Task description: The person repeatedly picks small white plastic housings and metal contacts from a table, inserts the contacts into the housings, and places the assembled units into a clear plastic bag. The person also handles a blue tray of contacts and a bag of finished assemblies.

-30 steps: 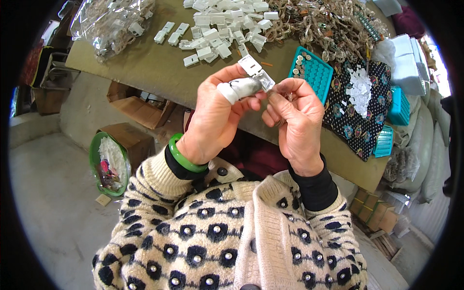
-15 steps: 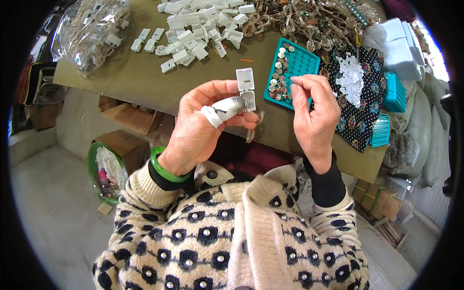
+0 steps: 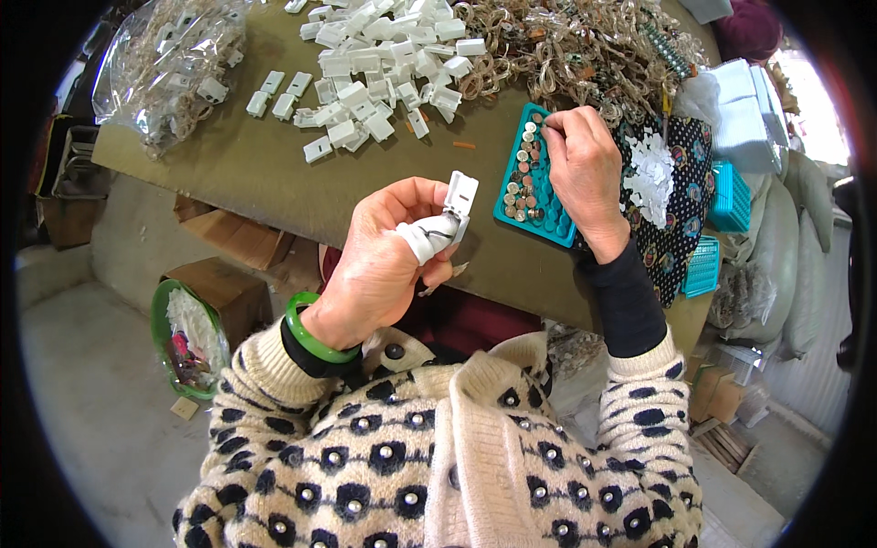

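Observation:
My left hand (image 3: 370, 251) grips a small white hinged plastic battery case (image 3: 462, 192) between thumb and fingers, its lid raised. One finger of that hand wears a white wrap (image 3: 422, 239), dark at the tip. Over the far end of a teal tray (image 3: 558, 236) is my right hand (image 3: 589, 178), with thumb and forefinger drawn together beside the button cells (image 3: 522, 168). Whatever sits between those fingertips, if anything, is hidden. The round cells, some silvery and some coppery, lie mostly along the tray's left side.
White plastic cases (image 3: 356, 100) are heaped at the back, with tangled wire bundles (image 3: 557, 46) beside them. A clear bag (image 3: 169, 73) of wired pieces lies back left. White flakes (image 3: 650, 173) cover a patterned cloth (image 3: 685, 151). Teal baskets (image 3: 730, 196) stand at the right.
My right hand has moved away from me to the far end of the tray. My left hand, still holding the case, has lowered slightly toward me and tilted it.

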Tool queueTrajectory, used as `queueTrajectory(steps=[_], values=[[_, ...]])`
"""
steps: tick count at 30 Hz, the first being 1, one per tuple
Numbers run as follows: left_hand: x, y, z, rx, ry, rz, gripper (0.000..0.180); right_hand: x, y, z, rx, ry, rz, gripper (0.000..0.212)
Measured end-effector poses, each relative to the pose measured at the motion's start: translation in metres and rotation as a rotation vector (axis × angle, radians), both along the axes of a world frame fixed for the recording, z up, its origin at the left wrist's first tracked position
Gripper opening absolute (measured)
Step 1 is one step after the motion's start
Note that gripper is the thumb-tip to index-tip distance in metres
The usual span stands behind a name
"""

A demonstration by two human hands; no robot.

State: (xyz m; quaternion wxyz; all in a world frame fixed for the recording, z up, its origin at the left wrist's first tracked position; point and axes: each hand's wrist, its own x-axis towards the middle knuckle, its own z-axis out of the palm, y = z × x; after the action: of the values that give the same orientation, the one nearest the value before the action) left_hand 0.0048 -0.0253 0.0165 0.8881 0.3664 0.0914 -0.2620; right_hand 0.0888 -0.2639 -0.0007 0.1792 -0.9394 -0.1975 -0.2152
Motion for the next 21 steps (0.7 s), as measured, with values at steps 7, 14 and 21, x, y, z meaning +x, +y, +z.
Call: queueTrajectory(steps=[7, 14, 21], values=[[0.008, 0.000, 0.002, -0.013, -0.005, 0.008, 0.014, 0.002, 0.003, 0.015, 0.209, 0.197, 0.034, 0.010], [0.013, 0.001, -0.005, -0.092, 0.022, 0.028, 0.015, 0.017, -0.002, 0.017, -0.075, 0.082, 0.253, 0.018], [0.018, 0.003, -0.006, -0.034, -0.035, 0.037, 0.033, 0.020, -0.006, 0.030, -0.062, 0.278, 0.251, 0.011]])
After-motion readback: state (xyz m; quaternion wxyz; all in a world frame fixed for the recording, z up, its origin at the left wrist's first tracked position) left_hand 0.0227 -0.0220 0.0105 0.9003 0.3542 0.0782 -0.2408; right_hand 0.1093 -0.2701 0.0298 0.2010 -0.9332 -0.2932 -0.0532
